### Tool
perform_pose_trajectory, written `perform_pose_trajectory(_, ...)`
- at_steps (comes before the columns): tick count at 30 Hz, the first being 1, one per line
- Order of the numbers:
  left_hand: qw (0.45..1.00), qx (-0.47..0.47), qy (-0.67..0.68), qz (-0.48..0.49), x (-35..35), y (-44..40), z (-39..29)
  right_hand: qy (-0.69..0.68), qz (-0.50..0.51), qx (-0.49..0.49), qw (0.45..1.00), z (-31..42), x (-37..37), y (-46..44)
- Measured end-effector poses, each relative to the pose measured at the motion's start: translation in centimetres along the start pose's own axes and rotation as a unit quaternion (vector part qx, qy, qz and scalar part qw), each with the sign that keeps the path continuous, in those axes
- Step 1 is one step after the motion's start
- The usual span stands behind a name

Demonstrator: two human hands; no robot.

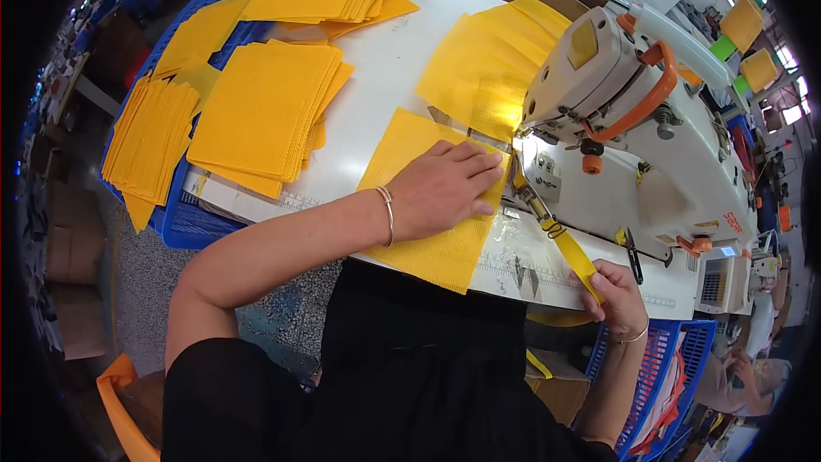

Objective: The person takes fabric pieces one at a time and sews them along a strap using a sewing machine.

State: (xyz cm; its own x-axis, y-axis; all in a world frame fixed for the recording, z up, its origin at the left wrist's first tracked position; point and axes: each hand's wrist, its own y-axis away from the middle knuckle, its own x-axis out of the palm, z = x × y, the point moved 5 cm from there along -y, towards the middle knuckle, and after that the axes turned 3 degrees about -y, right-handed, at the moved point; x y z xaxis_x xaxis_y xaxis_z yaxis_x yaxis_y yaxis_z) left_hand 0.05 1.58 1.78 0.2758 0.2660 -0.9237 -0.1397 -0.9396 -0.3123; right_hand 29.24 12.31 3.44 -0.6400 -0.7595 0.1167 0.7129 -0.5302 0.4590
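My left hand [440,188] lies flat on a yellow mesh fabric piece [428,258], its fingers pointing toward the needle area of a white sewing machine [676,120]. The fabric's right edge runs along the machine's foot. Between the thumb and fingers of my right hand [617,298] is a yellow binding tape [575,255], which runs up through a metal tape guide [532,197] beside the foot. Behind the foot, another yellow fabric piece [492,56] spreads over the table. The needle itself is hidden.
Stacks of yellow fabric squares [261,107] sit left on the white table [376,60], some over a blue basket [184,227]. Small black-handled snips [631,252] lie right of the tape. A blue crate [654,376] stands below right. Another person [748,381] is at far right.
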Motion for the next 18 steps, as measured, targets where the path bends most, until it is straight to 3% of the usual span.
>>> perform_pose_trajectory(18,0.997,0.02,-0.071,0.0,1.1,-2.7,0.4,-0.008,0.007,-0.001,1.0,-0.1,-0.3,-0.2)
